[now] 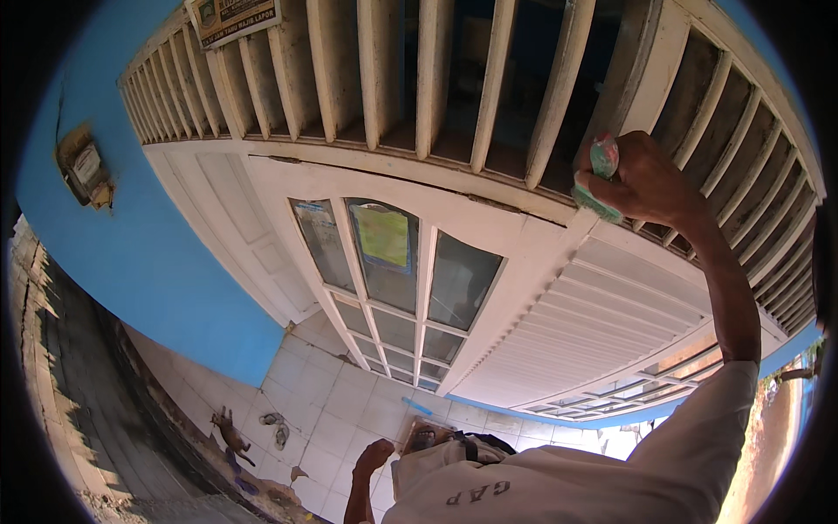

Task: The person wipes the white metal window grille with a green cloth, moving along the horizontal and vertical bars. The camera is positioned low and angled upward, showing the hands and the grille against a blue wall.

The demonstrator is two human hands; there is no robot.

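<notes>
While the right hand [653, 179] reaches up to 2 o'clock, its fingers clamp a green scrubber [602, 161] at the foot of the slats [561, 87], wrapped round probably for firm control. Left hand [375, 455] at 6, well apart, fingers curled, nothing visible inside. Sign [234, 19] at 11 and shirt [559, 480] at 5 bear lettering.

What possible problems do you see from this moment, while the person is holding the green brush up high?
The raised right hand could lose the green brush, which might then fall to the tiled floor.
Its knuckles may scrape the nearby pale slats.
What looks like a cat lies on the floor, so a careless step might disturb it.
</notes>
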